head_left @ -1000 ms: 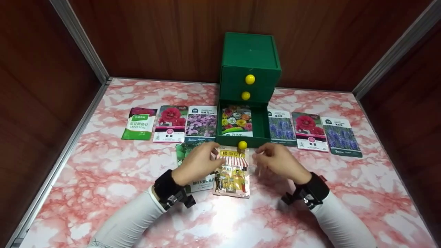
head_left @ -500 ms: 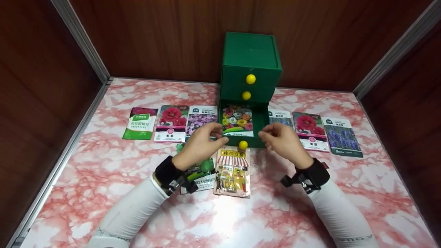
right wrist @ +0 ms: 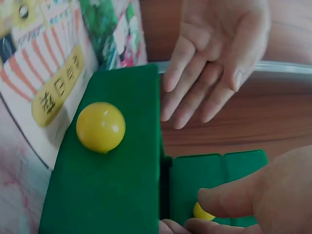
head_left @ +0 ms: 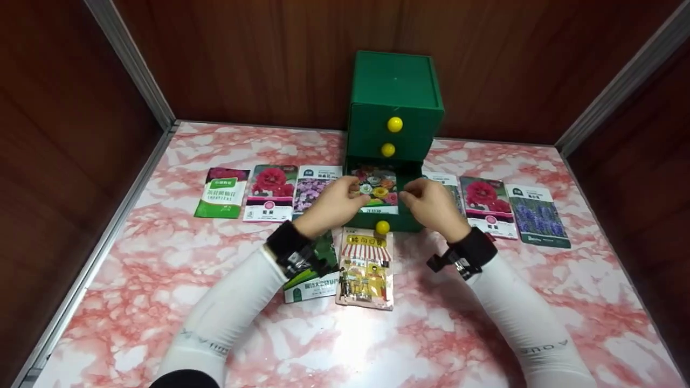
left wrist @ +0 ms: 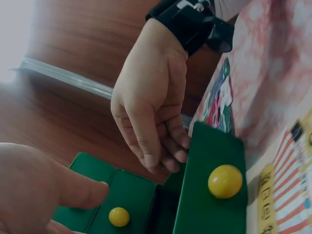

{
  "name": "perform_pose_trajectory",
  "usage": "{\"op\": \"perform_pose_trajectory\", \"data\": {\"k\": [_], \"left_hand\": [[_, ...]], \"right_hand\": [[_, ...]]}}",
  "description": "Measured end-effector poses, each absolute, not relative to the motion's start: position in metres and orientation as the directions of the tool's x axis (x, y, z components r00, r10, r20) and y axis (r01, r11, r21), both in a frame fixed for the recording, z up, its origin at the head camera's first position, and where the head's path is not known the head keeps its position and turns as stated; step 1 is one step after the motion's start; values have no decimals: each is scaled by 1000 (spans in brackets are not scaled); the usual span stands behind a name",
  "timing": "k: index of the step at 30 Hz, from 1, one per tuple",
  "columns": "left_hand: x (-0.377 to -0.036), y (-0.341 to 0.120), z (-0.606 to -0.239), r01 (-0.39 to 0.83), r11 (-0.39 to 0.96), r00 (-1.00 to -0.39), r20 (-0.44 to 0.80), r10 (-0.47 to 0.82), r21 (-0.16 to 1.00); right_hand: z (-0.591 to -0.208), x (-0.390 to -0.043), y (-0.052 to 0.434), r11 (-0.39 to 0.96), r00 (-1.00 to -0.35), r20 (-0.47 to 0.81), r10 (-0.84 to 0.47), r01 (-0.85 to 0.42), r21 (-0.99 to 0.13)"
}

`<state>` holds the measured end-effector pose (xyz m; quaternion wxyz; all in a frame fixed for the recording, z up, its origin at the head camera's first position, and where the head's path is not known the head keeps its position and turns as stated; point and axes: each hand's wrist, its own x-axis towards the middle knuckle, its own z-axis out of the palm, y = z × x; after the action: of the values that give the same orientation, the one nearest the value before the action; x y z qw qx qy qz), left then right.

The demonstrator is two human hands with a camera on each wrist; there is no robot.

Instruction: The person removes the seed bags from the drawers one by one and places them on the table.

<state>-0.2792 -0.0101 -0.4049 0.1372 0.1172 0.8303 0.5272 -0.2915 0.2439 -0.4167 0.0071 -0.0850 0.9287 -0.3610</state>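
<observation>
A green mini cabinet (head_left: 396,81) with yellow knobs has its bottom drawer (head_left: 407,222) pulled out. Inside that drawer lies a flower seed packet (head_left: 384,195) printed with multicoloured blooms. My left hand (head_left: 331,207) is over the drawer's left side, fingertips overlapping the packet's left edge in the head view. Opposite it, my right hand (head_left: 435,210) reaches over the drawer's right side, close to the packet's right edge. Each wrist view shows the opposite hand (left wrist: 148,97) with loose fingers at the drawer wall. No packet is visible in either grasp.
Before the drawer lies a packet with a striped awning (head_left: 366,275), beside a green seed packet (head_left: 312,285) partly under my left wrist. Several packets flank the cabinet, including an impatiens packet (head_left: 222,194) at left and a purple-flower packet (head_left: 539,218) at right. Wooden walls enclose the table.
Both hands have moved forward from above the awning packet to over the open drawer and closer together. The packets and drawer hold their places.
</observation>
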Motion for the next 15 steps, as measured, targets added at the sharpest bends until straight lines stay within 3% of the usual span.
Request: {"op": "perform_pose_trajectory", "data": {"k": [4,15], "left_hand": [[-290,1,-404,42,506,-934,-146,326,861],[-311,19,-408,-74,522,-907,-275,318,850]], "right_hand": [[-421,-301,243,738,-981,54,-188,-177,-652],[-431,-320,232,808,-981,21,-194,-172,-564]]}}
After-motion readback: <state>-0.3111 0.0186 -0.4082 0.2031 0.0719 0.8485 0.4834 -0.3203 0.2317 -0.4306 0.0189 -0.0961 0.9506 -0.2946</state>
